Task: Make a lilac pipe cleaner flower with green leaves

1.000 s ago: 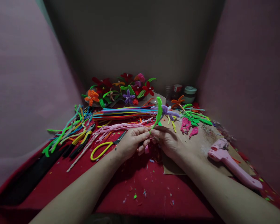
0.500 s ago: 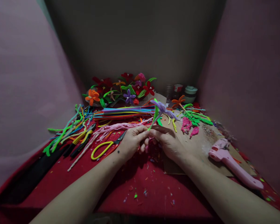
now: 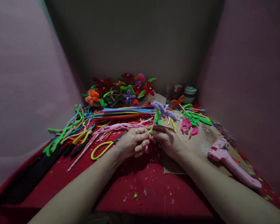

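Observation:
A purple pipe-cleaner flower (image 3: 163,111) with a green leaf stands upright between my hands, its stem wrapped in green near the bottom. My left hand (image 3: 135,141) pinches the lower stem between thumb and forefinger, its other fingers curled. Close against it, my right hand (image 3: 166,139) has thumb and forefinger closed on the same stem. A bit of pink shows below my fingertips; what it belongs to is hidden. Beside my left wrist lie scissors (image 3: 102,150) with yellow handles, and pink pipe cleaners (image 3: 112,128) spread just behind that hand.
Yellow-and-black pliers (image 3: 82,141) and loose pipe cleaners (image 3: 67,127) lie left. A pink glue gun (image 3: 233,165) rests on cardboard (image 3: 196,152) at right, near green leaves (image 3: 196,118). Finished flowers (image 3: 121,88), a pipe-cleaner bundle (image 3: 126,112) and a lidded jar (image 3: 190,94) stand or lie behind.
The purple flower has dipped slightly and turned a little in my fingers, so its leaf sits lower. My left hand's lower fingers have shifted; both hands still grip the stem.

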Available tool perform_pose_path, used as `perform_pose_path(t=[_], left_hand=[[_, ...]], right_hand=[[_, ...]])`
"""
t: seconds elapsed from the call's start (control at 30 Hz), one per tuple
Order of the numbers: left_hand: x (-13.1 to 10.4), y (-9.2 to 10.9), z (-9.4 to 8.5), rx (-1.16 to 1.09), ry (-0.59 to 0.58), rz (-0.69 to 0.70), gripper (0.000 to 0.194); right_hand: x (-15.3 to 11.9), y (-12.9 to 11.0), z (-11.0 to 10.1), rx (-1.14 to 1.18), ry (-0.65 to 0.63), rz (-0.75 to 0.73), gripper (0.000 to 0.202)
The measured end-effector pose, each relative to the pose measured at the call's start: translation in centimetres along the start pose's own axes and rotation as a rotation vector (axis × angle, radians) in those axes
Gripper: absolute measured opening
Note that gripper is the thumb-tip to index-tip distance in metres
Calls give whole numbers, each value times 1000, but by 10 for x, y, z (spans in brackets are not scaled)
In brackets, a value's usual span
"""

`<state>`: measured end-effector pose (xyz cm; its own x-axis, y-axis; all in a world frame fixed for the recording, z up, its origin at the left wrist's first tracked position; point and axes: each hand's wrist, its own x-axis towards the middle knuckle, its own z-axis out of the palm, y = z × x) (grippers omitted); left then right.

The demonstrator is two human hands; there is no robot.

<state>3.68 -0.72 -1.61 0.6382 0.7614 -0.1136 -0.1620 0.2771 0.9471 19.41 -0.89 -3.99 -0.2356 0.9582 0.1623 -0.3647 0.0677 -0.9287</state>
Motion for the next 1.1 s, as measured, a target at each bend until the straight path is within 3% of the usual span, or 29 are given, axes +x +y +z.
perform_pose_path(t=[0.1,0.3,0.4,0.53,0.7,0.97,1.1], left_hand=[[0,1,6,113,56,57,21],[0,-4,18,666,421,280,13],[-1,-7,17,884,498,379,15],[-1,-5,15,692,429,285,20],[1,-1,12,379,318,175,20],[-1,1,10,40,155,75,21],[-2,4,9,9,62,6,19]], right_hand=[[-1,-3,3,58,22,35,12],[-1,2,1,7,119,64,17],[-2,2,1,-35,106,69,18],[-4,0,5,-43,98,47,21],[-6,-3,8,37,-27,38,23],[-4,-2,6,25,39,1,18],[-3,-3,7,97,18,28,13]])
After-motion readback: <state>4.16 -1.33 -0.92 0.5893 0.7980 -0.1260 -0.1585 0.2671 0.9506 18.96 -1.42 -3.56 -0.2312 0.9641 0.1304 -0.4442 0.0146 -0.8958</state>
